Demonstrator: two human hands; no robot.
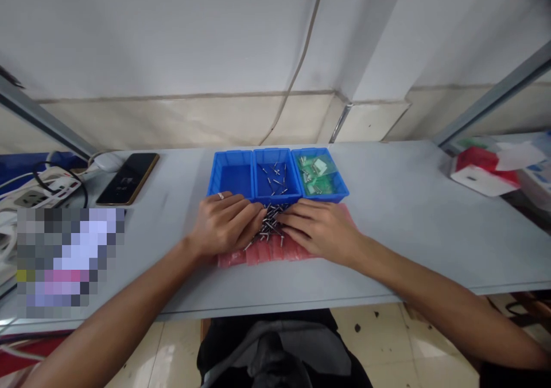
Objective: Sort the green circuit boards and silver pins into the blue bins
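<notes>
A heap of small dark metal pins with thin shanks, like pop rivets (270, 222), lies on a pink bubble-wrap sheet (258, 253). My left hand (228, 222), a ring on one finger, rests at the heap's left side. Its fingers are bent and pressed together; anything inside them is hidden. From the right, my right hand (321, 227) reaches in palm down, fingers stretched and slightly apart, tips touching the heap. Directly behind stand three joined blue bins: the left bin (233, 174) shows bare, the middle bin (257, 190) holds several loose pins, and the right bin (342, 190) contains green-tinted plastic bags (317, 173).
A phone (128, 179) lies on the grey table (400, 204) at left, beside a power strip (37, 196) with cables and a pixelated patch. A red and white box (484, 173) sits at far right. Metal posts and the wall bound the back.
</notes>
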